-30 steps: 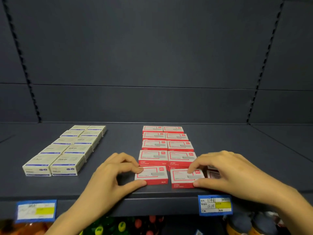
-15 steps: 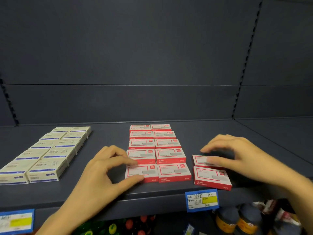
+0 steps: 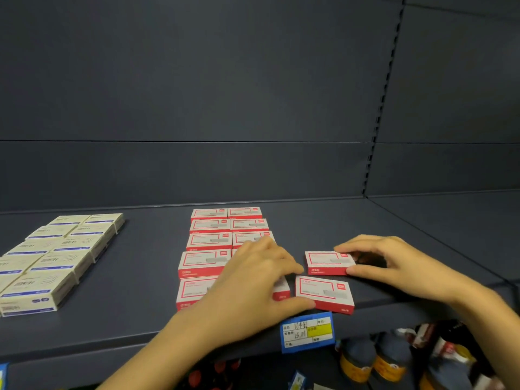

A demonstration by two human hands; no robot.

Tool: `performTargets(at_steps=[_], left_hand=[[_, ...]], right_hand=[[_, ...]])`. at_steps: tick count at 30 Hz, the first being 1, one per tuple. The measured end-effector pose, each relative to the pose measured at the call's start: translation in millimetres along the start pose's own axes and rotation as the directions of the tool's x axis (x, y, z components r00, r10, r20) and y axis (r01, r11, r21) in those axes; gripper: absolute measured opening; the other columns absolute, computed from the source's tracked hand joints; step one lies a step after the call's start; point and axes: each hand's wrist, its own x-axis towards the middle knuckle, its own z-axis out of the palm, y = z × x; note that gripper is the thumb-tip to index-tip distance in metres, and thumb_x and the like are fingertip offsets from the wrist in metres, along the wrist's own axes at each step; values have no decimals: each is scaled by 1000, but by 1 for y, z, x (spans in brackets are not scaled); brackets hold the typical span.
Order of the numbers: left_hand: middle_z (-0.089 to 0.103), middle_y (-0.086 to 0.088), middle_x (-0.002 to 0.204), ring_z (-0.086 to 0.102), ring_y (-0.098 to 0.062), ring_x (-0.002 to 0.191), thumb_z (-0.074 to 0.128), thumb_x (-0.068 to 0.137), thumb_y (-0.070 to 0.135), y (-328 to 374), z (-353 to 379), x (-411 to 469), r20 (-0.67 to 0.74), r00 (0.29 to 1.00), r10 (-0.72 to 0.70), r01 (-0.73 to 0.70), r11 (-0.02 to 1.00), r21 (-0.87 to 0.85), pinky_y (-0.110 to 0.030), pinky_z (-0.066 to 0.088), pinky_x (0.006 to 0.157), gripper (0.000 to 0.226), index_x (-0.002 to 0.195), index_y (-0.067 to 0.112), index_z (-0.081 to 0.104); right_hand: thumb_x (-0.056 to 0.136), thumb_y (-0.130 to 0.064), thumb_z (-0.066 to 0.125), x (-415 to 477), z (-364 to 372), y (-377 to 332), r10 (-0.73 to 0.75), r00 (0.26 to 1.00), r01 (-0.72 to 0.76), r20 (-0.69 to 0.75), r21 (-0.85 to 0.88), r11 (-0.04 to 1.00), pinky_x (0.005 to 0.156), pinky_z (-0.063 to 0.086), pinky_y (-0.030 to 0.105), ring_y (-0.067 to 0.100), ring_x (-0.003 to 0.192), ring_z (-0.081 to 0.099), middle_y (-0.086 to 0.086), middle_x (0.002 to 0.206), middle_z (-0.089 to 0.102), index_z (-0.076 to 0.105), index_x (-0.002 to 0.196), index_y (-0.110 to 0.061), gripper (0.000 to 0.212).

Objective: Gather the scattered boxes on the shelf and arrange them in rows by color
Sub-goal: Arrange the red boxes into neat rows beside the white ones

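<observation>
Right hand (image 3: pixel 394 266) pinching the far red box (image 3: pixel 327 261), left hand (image 3: pixel 253 282) curled at the near red box (image 3: pixel 323 294), grip unclear: slide both squarely against the red rows (image 3: pixel 208 239) beneath the left hand.

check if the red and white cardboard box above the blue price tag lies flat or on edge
Flat: the red and white cardboard box shows its broad printed face upward.

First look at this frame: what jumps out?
Two tidy blocks sit on the dark shelf: cream boxes at far left, red boxes in two columns at centre. Right of them, the right hand pinches a loose red box; the left hand covers the block's front, thumb against a second loose box.
</observation>
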Motion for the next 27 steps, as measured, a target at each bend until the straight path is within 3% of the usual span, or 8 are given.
performTargets(at_steps=[4,7,10,14,17,20,27], left_hand=[[55,15,122,28,2,103,44,81,64,0,6,12,78,995,64,-74,988,138,-19,15,76,54,124,32,51],[54,14,119,22,4,93,46,82,61,5,3,14,99,992,75,-88,988,127,-20,14,69,47,119,32,50],[47,24,109,23,7,94,47,81,61,7,-10,4,-5,999,54,-54,998,34,-17,20,77,42,115,36,49],[43,36,94,39,4,97,48,74,65,-7,-48,-25,-198,980,2,-7,1000,-23,-16,33,87,44,105,34,59],[52,33,95,44,0,92,48,72,64,-25,-70,-52,-267,962,-65,77,996,35,-22,36,83,48,101,30,64],[57,30,95,44,0,92,47,70,67,-37,-72,-74,-246,958,-146,166,984,62,-21,37,83,52,101,30,66],[64,29,91,48,-1,91,57,61,66,-54,-54,-96,-240,925,-294,288,956,-58,-19,40,82,50,97,33,71]], right_hand=[[75,-49,55,-11,-6,5,12,997,-11,-79,14,1000,90,50,20,-5,112,52,-25,115,57,54,121,-40,46],[75,-51,53,-14,-7,2,-16,992,15,-123,-8,1000,90,49,19,-8,109,52,-28,114,57,52,118,-46,43],[71,-56,52,-13,-5,-9,-60,980,63,-189,13,998,86,48,11,-12,106,53,-31,112,57,51,113,-52,42],[69,-56,53,-7,-3,-25,-107,960,133,-258,87,987,83,44,4,-11,104,54,-32,109,59,53,112,-50,44],[68,-58,51,1,5,-39,-147,962,175,-231,102,979,84,45,5,-10,107,53,-31,111,59,54,115,-49,48],[70,-61,50,12,18,-54,-196,969,212,-148,98,972,88,47,10,-11,107,53,-34,113,56,54,115,-50,47],[75,-52,58,22,42,-67,-268,958,279,-102,110,954,86,45,10,-8,105,56,-32,113,57,58,111,-46,37]])
